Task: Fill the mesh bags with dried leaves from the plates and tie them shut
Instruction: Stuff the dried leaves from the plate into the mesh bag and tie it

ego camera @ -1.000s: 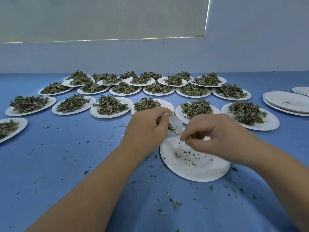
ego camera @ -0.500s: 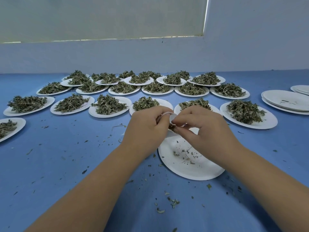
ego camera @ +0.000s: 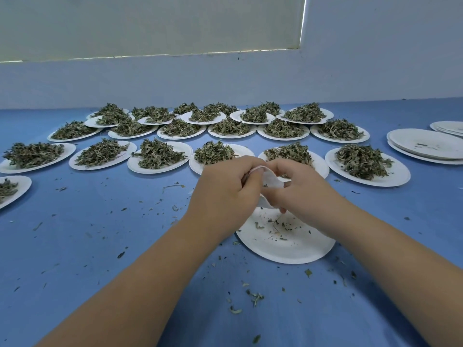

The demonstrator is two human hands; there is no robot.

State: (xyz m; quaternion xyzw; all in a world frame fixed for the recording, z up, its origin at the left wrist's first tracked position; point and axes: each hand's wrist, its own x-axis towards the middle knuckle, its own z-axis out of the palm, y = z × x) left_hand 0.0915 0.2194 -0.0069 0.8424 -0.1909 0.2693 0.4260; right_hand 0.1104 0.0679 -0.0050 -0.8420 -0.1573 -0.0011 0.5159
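I see my left grip [ego camera: 225, 194] and right grip [ego camera: 304, 194] both pinching the white mesh bag [ego camera: 271, 180] between them, over the far edge of the nearly bare plate [ego camera: 288, 256] on the blue table [ego camera: 100, 246].

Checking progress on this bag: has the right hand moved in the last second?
Yes. The right hand has shifted left, from above the right side of the near-empty plate to the mesh bag that the left hand holds.

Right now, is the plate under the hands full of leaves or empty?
Almost empty. The near plate holds only scattered crumbs and a few leaf bits, unlike the heaped plates behind it.
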